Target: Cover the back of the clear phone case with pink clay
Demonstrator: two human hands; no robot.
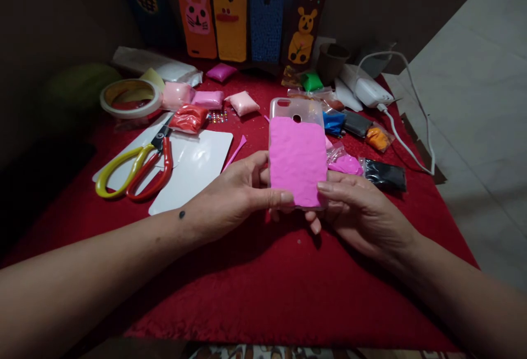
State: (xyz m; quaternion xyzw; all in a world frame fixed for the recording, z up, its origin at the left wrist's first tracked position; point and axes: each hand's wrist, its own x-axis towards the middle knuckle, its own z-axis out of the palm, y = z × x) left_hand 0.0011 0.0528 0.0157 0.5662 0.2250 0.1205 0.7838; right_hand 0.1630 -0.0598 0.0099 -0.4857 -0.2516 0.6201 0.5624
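Note:
A clear phone case (304, 108) is held upright between both hands, most of its back covered with a layer of pink clay (297, 158). Its top strip and the camera cutout are bare. My left hand (251, 186) grips the lower left edge, thumb pressed on the clay. On the other side my right hand (358, 205) holds the lower right edge, its thumb on the clay near the corner. Fingers of both hands go behind the case and are partly hidden. Close behind my right hand lies an opened packet of pink clay (349, 164).
Scissors (150, 169) lie on white boards (201, 164) at left, near a tape roll (130, 98) and a red clay packet (189, 118). A black packet (385, 175) and white cable (411, 150) are at right. Decorated cases (230, 16) stand along the back of the red cloth (288, 293).

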